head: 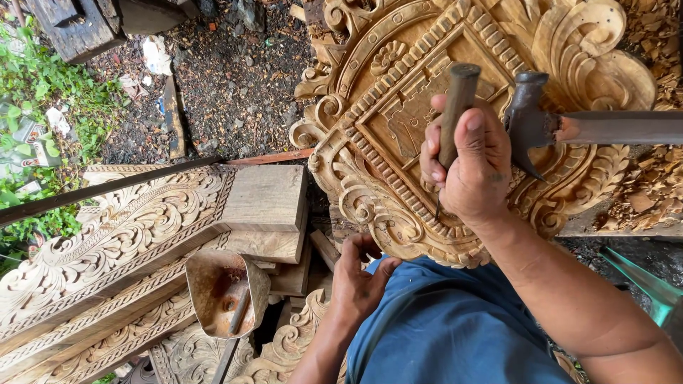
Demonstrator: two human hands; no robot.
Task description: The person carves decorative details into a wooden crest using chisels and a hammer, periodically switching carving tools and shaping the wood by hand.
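Observation:
A large carved wooden panel [398, 85] with scrolls and a beaded diamond frame leans in front of me. My right hand [473, 171] is closed around a chisel [455, 99] with a round wooden handle, its tip set on the panel's beaded border. A claw hammer [530, 121] hovers beside the chisel's top; its long handle [626, 128] runs off the right edge, and what holds it is hidden. My left hand [356, 277] sits below the panel's lower rim, fingers curled near a small wooden strip [324, 249]. Whether it grips anything is unclear.
Carved floral beams [107, 242] are stacked at the left, with a plain wood block [263, 199] on them. A rusty metal scoop [224, 291] lies between the beams. Wood chips [654, 178] pile at the right. Dark gravel [235, 78] and weeds [43, 85] fill the upper left.

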